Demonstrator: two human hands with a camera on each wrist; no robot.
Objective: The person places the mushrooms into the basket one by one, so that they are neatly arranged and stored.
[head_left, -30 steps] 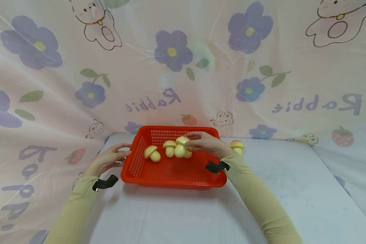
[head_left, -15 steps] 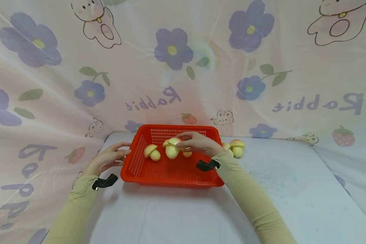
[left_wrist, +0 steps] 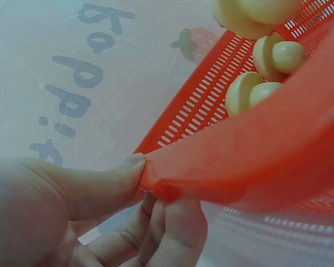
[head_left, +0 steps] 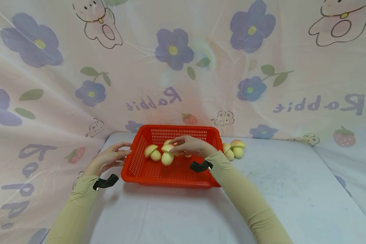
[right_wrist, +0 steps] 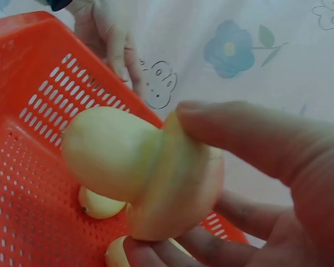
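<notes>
My right hand [head_left: 192,146] grips a pale mushroom [right_wrist: 122,156] by its pink-tinged cap, thumb on one side and fingers on the other. The mushroom hangs tilted over the red basket [head_left: 177,183], stem pointing down in the head view. My left hand [head_left: 108,158] pinches the basket's left rim, thumb above and fingers below, as the left wrist view shows. Inside the basket one mushroom [head_left: 153,154] lies at the left. Others there are partly hidden behind the right hand, such as a mushroom [right_wrist: 97,203] under the held one.
Two mushrooms [head_left: 238,149] stand on the white table [head_left: 280,189] just outside the basket's right wall. A printed cloth [head_left: 183,74] with flowers and rabbits hangs behind and at the sides.
My right hand has moved left and slightly down with the mushroom, bringing both mushrooms outside the basket into view. My left hand stays at the basket's rim.
</notes>
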